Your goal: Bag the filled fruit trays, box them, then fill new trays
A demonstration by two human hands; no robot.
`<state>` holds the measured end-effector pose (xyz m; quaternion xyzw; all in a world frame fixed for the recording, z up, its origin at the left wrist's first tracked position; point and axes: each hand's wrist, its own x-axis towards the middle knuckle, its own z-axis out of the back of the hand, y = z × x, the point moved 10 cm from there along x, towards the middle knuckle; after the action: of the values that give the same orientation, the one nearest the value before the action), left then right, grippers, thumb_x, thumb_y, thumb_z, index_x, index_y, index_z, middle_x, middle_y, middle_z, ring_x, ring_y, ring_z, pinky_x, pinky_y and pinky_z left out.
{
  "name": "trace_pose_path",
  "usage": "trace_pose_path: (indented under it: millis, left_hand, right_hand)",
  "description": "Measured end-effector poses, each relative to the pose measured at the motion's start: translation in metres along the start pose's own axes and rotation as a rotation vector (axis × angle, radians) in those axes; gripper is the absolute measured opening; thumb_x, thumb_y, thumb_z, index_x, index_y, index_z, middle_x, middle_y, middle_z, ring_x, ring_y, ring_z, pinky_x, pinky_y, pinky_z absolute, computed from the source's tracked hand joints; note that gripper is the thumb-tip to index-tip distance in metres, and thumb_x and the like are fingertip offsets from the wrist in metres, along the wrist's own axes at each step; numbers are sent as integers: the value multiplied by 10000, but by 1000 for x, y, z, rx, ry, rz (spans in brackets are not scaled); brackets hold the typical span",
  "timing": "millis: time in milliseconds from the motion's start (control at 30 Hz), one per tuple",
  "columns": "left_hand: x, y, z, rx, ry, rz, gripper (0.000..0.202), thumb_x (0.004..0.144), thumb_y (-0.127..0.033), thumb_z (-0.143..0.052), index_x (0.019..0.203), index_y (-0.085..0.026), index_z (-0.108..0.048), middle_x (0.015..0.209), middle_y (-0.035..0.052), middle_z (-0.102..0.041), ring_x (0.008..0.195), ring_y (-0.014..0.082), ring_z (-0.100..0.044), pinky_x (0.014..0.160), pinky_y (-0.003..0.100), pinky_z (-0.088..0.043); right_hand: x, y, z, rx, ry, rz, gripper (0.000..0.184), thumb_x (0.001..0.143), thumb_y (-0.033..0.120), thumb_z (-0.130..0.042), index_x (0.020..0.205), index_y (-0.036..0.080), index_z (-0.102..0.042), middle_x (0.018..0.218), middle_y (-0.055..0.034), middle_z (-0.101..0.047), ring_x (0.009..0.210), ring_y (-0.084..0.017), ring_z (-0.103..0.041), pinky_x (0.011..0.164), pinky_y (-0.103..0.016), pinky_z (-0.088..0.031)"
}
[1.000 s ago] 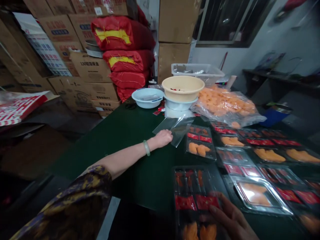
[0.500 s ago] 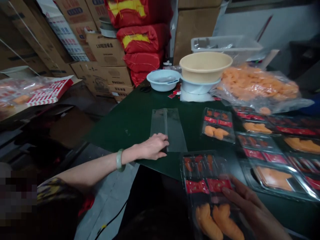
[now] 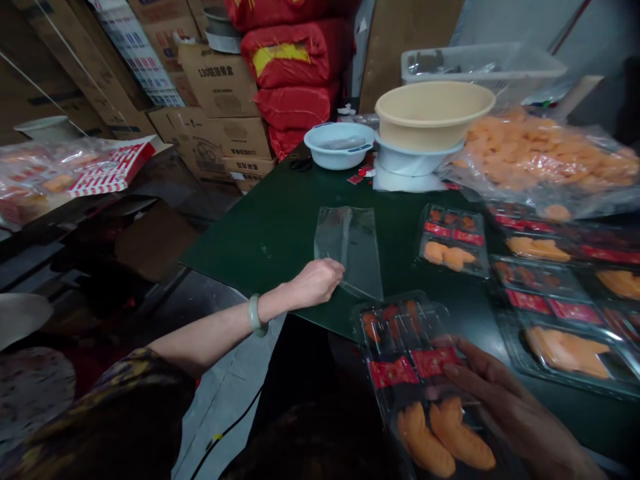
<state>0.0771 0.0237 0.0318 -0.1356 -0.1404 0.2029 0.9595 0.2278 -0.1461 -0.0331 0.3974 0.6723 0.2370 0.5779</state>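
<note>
A clear flat plastic bag (image 3: 357, 247) lies on the green table (image 3: 245, 233), its near left corner at my left hand (image 3: 320, 281). The fingers of that hand are curled closed on the bag's edge, and a pale green bangle (image 3: 256, 315) circles the wrist. In front of my body my right hand (image 3: 493, 387) grips a clear plastic tray (image 3: 400, 400) by its right side, thumb on top. Inside the tray are small reddish-brown pieces, two red packets (image 3: 395, 372) and two orange curved pieces (image 3: 425, 437). The tray is tilted and hangs over the table's near edge.
Several similar filled trays (image 3: 453, 240) lie on the right. Behind them rests a big bag of orange pieces (image 3: 555, 153). A cream basin (image 3: 435, 117) and a light blue basin (image 3: 340, 150) stand at the back. Cardboard boxes (image 3: 215, 80) and red bundles (image 3: 300, 57) are stacked beyond.
My left fingers have curled in at the bag's near edge, and the bag's near left part has shifted or lifted. The right hand still holds the tray. The view has shifted slightly.
</note>
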Motion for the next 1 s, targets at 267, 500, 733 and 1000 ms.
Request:
trace_pose_path:
  millis: [267,500,733,1000]
  left_hand:
    - [1,28,13,-459,-11,144,284,816,-247,-556,558,-131,-582,732,52,-666,738,140,-611,664,228,-450]
    - [-7,28,21,-402,-170,231,247,753,-114,-565,517,-135,-497,753,58,-656,698,126,-597,625,225,-426]
    - [-3,-5,15,-255,-394,168,277,813,-207,-541,561,-166,-436,740,46,-589,712,134,-541,645,254,-425]
    - [1,-20,17,-488,-64,-97,272,871,-224,-476,612,-141,-478,936,83,-621,729,99,-560,658,226,-418]
  right_hand:
    - [4,6,-6,38,-15,-11,450,682,348,-726,1070,213,-542,764,-48,-679,593,-163,-636,564,-252,-478]
    - [-1,19,-4,93,-43,6,474,645,325,-742,1072,202,-576,743,-54,-668,536,-166,-600,514,-274,-466]
    - [8,21,-87,126,323,-38,439,629,289,-748,1026,165,-604,769,-52,-669,626,-170,-619,626,-285,-484]
    - [14,6,-78,104,356,-77,507,685,299,-725,1118,173,-493,724,-35,-676,570,-168,-641,592,-276,-479]
